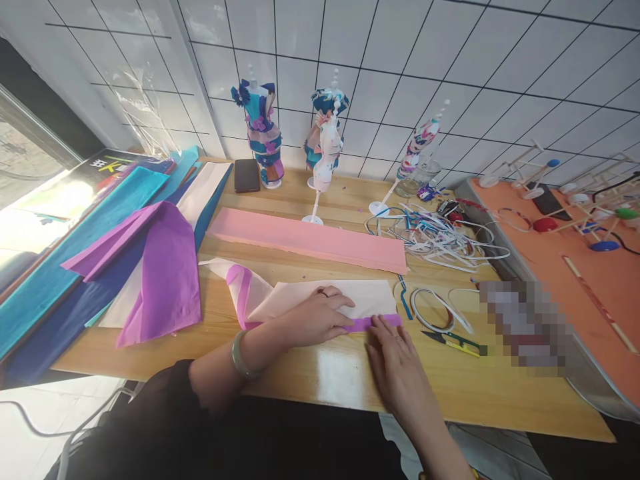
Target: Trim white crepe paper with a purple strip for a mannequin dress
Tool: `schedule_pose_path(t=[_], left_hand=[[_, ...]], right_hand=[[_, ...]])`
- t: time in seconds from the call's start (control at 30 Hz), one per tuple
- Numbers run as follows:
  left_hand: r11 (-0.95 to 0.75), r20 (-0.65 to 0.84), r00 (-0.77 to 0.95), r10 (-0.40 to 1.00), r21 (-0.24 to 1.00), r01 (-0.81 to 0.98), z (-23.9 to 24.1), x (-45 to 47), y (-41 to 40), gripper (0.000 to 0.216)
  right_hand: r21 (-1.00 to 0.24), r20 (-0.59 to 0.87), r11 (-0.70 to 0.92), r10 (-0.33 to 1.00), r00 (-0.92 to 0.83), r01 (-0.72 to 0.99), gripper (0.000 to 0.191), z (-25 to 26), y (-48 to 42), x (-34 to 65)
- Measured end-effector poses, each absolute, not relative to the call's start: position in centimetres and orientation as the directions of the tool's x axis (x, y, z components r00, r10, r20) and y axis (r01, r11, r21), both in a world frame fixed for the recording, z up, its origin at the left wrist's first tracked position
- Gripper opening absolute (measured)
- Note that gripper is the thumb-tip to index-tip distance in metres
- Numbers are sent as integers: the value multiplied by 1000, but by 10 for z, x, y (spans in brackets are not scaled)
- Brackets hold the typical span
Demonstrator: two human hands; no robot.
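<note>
In front of me on the table lies a cream paper sheet (370, 295) with a purple strip (365, 324) along its near edge. Its left end is twisted and curls up, showing purple edging. My left hand (320, 313) rests flat on the sheet, fingers stretched to the right; a ring and a bangle show on that arm. My right hand (393, 350) presses its outstretched fingertips on the purple strip near its right end. Beyond the sheet lies a folded pink paper strip (310, 239). Yellow-handled thread snips (457, 343) lie right of my right hand.
Purple, blue and white paper sheets (173, 273) pile up at the left. Small dress forms (327, 153) stand along the tiled wall near a black phone (247, 176). Tangled cords (445, 233) and a glass jar (425, 177) are at the right, beside an orange-topped surface (560, 267).
</note>
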State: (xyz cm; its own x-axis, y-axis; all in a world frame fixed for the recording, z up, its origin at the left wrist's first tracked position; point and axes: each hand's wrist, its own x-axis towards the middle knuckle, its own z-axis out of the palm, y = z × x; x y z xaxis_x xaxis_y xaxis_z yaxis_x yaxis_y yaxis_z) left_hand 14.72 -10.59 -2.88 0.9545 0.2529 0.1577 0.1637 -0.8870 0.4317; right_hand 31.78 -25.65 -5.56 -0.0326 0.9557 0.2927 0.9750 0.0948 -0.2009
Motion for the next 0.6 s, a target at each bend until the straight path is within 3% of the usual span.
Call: schedule_pose_path(t=[0.23, 0.6], left_hand=[[-886, 162, 953, 255, 434, 164, -30, 147, -106, 27], [-903, 178, 952, 249, 397, 161, -30, 146, -106, 26]], right_hand=[[-219, 348, 81, 937, 1, 972, 27, -52, -257, 320], [-139, 280, 82, 959, -41, 987, 27, -59, -255, 318]])
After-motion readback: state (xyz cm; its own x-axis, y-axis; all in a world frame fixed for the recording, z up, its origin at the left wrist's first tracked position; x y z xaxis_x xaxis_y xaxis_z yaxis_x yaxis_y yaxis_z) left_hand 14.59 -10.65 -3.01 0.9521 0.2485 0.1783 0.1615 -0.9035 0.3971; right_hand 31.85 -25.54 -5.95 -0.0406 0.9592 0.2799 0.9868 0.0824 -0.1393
